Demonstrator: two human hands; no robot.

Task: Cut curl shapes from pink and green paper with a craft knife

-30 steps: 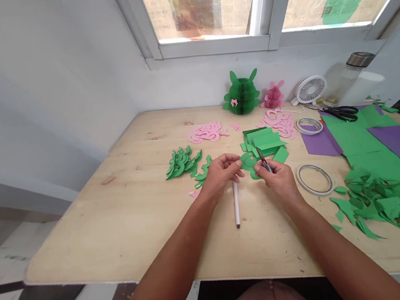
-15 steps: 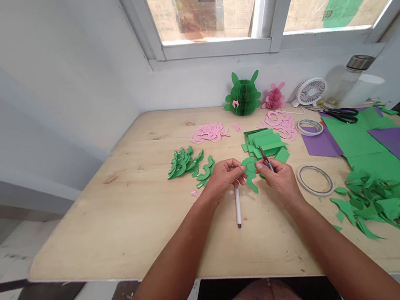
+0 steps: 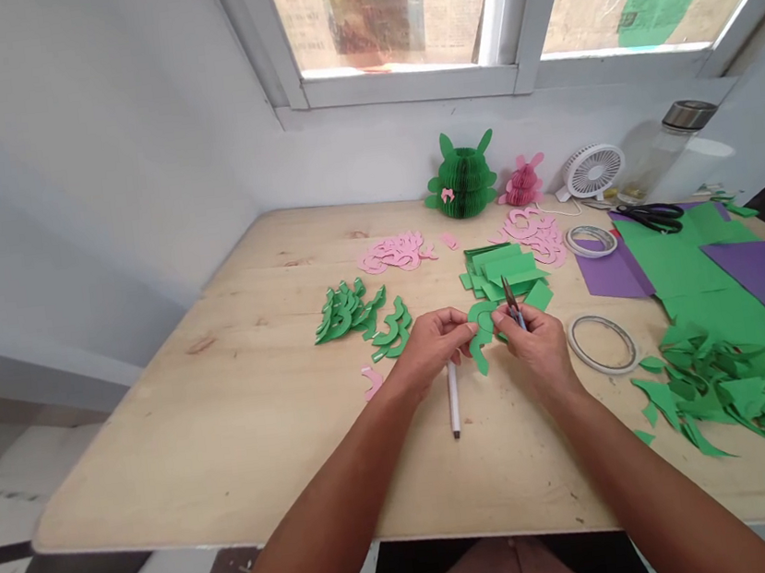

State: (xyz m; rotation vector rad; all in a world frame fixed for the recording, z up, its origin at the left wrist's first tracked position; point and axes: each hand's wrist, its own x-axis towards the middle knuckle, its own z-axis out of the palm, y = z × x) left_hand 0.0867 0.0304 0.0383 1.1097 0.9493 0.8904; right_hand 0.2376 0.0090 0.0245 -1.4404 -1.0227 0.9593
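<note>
My left hand [image 3: 441,340] is closed, pinching the left side of a curved green paper cutout [image 3: 479,347] above the table. At its other side, the fingertips of my right hand [image 3: 534,342] touch the same cutout. The right hand also grips a small pair of scissors [image 3: 511,297], dark blades pointing up and away; the handles are mostly hidden in the palm. Just below my left hand lies a white marker [image 3: 454,403]. Behind the hands is a stack of folded green paper [image 3: 502,267]. More curved green cutouts [image 3: 392,330] lie to the left.
Pink cutouts [image 3: 396,252] lie farther back. A green paper figure [image 3: 464,182] and a smaller pink one [image 3: 521,184] stand by the wall, beside a white fan [image 3: 593,172] and a bottle [image 3: 669,149]. At right are a tape roll [image 3: 576,357] and green scraps [image 3: 729,383].
The green cutout has turned a little between my fingers, its lower tail swinging left. Both hands stay nearly in place, and the view has shifted slightly.
</note>
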